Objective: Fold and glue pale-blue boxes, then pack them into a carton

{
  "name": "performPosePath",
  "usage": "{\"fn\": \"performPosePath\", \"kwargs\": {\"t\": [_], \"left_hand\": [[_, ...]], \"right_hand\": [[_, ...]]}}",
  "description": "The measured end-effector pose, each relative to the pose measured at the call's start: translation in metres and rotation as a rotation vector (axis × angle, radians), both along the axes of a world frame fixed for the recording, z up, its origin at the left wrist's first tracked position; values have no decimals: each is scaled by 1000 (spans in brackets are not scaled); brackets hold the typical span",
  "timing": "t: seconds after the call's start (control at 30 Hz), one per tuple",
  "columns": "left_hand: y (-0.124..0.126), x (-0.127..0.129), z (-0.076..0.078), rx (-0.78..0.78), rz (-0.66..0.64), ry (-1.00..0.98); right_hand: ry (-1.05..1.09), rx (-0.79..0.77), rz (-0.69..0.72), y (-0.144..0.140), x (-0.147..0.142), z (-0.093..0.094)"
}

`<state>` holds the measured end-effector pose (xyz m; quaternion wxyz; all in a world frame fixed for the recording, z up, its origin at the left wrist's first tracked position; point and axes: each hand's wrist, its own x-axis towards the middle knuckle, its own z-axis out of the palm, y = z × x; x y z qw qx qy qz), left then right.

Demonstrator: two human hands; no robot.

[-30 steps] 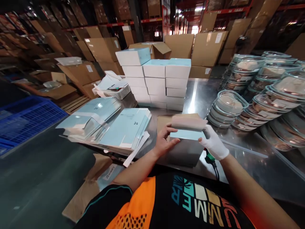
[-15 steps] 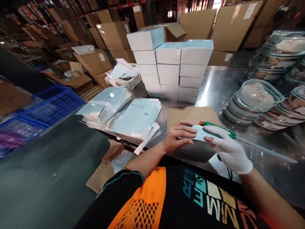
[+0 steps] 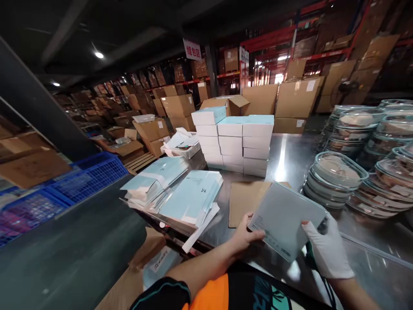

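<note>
A flat box (image 3: 287, 219) with a grey face and small print along its near edge is held tilted over the table. My left hand (image 3: 248, 236), bare, grips its left edge with the thumb on top. My right hand (image 3: 331, 249), in a white glove with bare fingertips, holds its right edge. Something dark green (image 3: 309, 255) shows beside the right palm, mostly hidden. Beneath the box lies a brown cardboard sheet (image 3: 243, 204) on the metal table (image 3: 222, 224).
White boxes (image 3: 230, 142) with pale blue tops are stacked behind. Pale blue flat cartons (image 3: 187, 196) lie to the left. Glass containers (image 3: 338, 176) stand in piles at right. A white basket (image 3: 185, 150) and blue crates (image 3: 87, 176) are further left.
The box has been turned, so its broad grey face shows instead of a narrow pale blue side. Both hands have shifted to its side edges. My view has tilted upward.
</note>
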<state>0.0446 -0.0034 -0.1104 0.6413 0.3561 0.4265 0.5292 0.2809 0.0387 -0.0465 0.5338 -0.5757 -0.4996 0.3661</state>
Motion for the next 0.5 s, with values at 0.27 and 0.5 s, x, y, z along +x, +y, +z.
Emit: {"fn": "performPosePath", "kwargs": {"t": [0.27, 0.5], "left_hand": [[110, -40, 129, 161, 239, -162], [254, -123, 263, 225, 673, -139]], "right_hand": [[-295, 99, 109, -7, 58, -23], [-799, 92, -59, -32, 130, -126]]}}
